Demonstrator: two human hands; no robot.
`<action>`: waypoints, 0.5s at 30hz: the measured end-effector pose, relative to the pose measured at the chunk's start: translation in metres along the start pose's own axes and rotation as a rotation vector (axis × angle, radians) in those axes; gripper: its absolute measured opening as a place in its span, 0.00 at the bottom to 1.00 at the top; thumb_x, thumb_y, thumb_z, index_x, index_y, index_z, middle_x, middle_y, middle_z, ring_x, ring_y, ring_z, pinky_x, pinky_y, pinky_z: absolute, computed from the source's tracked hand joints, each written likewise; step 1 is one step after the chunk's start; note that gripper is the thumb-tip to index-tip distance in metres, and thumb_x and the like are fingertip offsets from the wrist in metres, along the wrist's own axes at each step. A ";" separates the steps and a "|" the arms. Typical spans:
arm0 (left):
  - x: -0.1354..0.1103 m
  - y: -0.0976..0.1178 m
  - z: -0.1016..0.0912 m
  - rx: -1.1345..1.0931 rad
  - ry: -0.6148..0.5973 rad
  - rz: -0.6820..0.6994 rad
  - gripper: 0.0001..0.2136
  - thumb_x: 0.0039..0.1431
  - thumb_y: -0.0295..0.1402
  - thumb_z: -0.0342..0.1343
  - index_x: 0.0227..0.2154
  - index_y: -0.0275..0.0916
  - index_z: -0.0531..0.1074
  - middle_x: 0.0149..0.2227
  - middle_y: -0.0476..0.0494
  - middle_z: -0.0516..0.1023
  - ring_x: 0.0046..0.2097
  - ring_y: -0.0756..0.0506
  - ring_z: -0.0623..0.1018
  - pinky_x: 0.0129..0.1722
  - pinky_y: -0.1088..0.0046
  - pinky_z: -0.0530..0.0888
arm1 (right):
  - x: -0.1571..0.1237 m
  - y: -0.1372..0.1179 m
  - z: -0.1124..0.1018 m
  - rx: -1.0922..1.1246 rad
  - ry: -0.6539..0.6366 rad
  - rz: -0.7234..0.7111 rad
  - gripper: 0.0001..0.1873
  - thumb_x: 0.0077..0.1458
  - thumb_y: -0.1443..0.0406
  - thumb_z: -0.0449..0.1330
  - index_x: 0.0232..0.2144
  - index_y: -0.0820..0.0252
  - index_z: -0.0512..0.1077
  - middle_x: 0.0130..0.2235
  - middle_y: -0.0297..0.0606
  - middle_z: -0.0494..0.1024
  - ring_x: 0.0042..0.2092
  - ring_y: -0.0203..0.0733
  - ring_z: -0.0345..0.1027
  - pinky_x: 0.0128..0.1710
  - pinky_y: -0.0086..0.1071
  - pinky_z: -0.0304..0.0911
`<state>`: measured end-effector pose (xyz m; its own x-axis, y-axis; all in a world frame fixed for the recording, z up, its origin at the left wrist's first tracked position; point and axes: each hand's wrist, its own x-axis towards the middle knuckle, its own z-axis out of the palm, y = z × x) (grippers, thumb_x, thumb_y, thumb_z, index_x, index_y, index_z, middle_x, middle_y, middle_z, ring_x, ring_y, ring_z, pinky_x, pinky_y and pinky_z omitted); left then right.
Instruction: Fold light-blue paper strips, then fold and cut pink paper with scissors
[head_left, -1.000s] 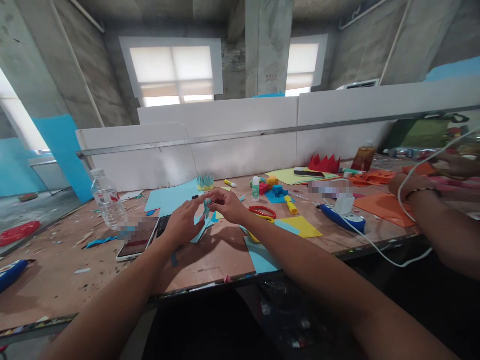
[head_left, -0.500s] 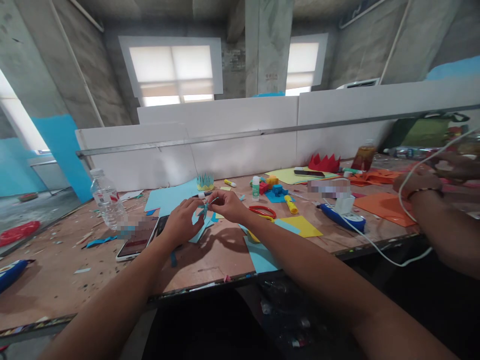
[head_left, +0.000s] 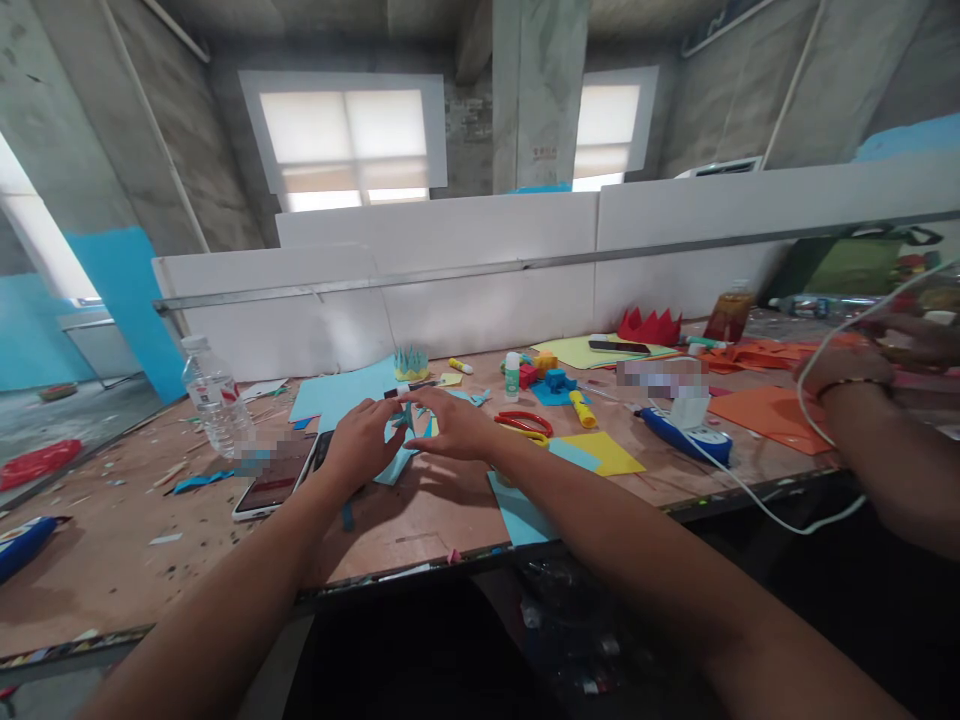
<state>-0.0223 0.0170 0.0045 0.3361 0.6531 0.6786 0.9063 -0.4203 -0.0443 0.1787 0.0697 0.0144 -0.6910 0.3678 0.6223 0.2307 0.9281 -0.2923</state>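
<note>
Above the table, my left hand (head_left: 365, 440) pinches a small folded piece of blue-green paper (head_left: 406, 416). My right hand (head_left: 456, 425) curves around the other side of it, index finger at its top and thumb lower down, so both hands are on it. Its exact shape is partly covered by the fingers. Under and behind the hands lie light blue paper (head_left: 394, 468) and a small blue paper crown with a yellow band (head_left: 411, 363). Red-handled scissors (head_left: 525, 422) rest just right of my right hand.
A phone (head_left: 274, 488) lies left, near a water bottle (head_left: 214, 400). Behind stand a glue stick (head_left: 511, 377) and a red paper crown (head_left: 649, 327). Yellow paper (head_left: 600, 453) and a blue glue gun (head_left: 694, 440) lie right, beside another person's arm (head_left: 870, 420).
My right hand has shifted slightly left and its thumb and index finger have spread from a pinch to a curve around the paper piece. My left hand stays nearly in place.
</note>
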 end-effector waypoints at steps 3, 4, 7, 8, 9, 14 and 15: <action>0.000 0.000 0.000 0.044 -0.009 0.000 0.08 0.59 0.31 0.55 0.42 0.41 0.71 0.37 0.41 0.80 0.42 0.36 0.76 0.40 0.60 0.72 | -0.001 0.002 0.001 -0.159 -0.043 -0.006 0.35 0.53 0.61 0.67 0.61 0.59 0.63 0.60 0.50 0.69 0.61 0.54 0.61 0.60 0.49 0.58; 0.000 0.001 0.000 0.056 -0.013 0.002 0.08 0.59 0.31 0.55 0.42 0.41 0.71 0.36 0.41 0.79 0.42 0.36 0.76 0.39 0.60 0.72 | -0.001 0.002 0.001 -0.188 -0.038 -0.007 0.33 0.54 0.63 0.66 0.60 0.59 0.64 0.60 0.49 0.69 0.61 0.54 0.62 0.61 0.48 0.58; 0.000 0.003 0.000 0.085 -0.024 0.002 0.07 0.60 0.32 0.55 0.41 0.41 0.72 0.36 0.40 0.80 0.42 0.36 0.76 0.40 0.60 0.71 | -0.001 0.001 0.002 -0.251 -0.008 -0.011 0.28 0.56 0.67 0.63 0.58 0.58 0.66 0.58 0.47 0.71 0.60 0.52 0.63 0.60 0.46 0.59; 0.000 0.003 -0.001 0.092 -0.027 0.001 0.07 0.60 0.32 0.55 0.41 0.41 0.72 0.36 0.40 0.80 0.42 0.36 0.76 0.40 0.60 0.71 | -0.001 0.000 0.003 -0.266 -0.004 -0.011 0.27 0.56 0.66 0.63 0.58 0.58 0.66 0.58 0.47 0.72 0.60 0.52 0.64 0.59 0.46 0.60; 0.000 0.004 -0.001 0.099 -0.030 0.000 0.08 0.60 0.32 0.54 0.42 0.40 0.72 0.37 0.40 0.80 0.42 0.36 0.76 0.40 0.60 0.71 | -0.001 -0.002 0.003 -0.280 -0.008 -0.010 0.28 0.56 0.65 0.63 0.58 0.58 0.66 0.58 0.47 0.72 0.59 0.52 0.64 0.59 0.46 0.60; 0.001 0.007 -0.004 0.122 -0.048 -0.001 0.10 0.61 0.32 0.55 0.44 0.39 0.71 0.38 0.41 0.80 0.43 0.37 0.76 0.40 0.62 0.70 | 0.000 -0.005 0.005 -0.356 -0.023 0.006 0.25 0.57 0.64 0.63 0.56 0.63 0.67 0.56 0.49 0.72 0.57 0.52 0.66 0.58 0.46 0.61; 0.000 0.007 -0.004 0.125 -0.051 -0.003 0.09 0.61 0.32 0.55 0.44 0.39 0.71 0.38 0.41 0.80 0.43 0.37 0.76 0.40 0.62 0.70 | 0.000 -0.005 0.005 -0.363 -0.012 0.011 0.24 0.57 0.65 0.63 0.55 0.62 0.68 0.56 0.48 0.73 0.57 0.51 0.66 0.57 0.45 0.62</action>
<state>-0.0166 0.0116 0.0076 0.3434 0.6866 0.6409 0.9309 -0.3392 -0.1355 0.1739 0.0648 0.0123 -0.6946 0.3792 0.6114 0.4652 0.8850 -0.0204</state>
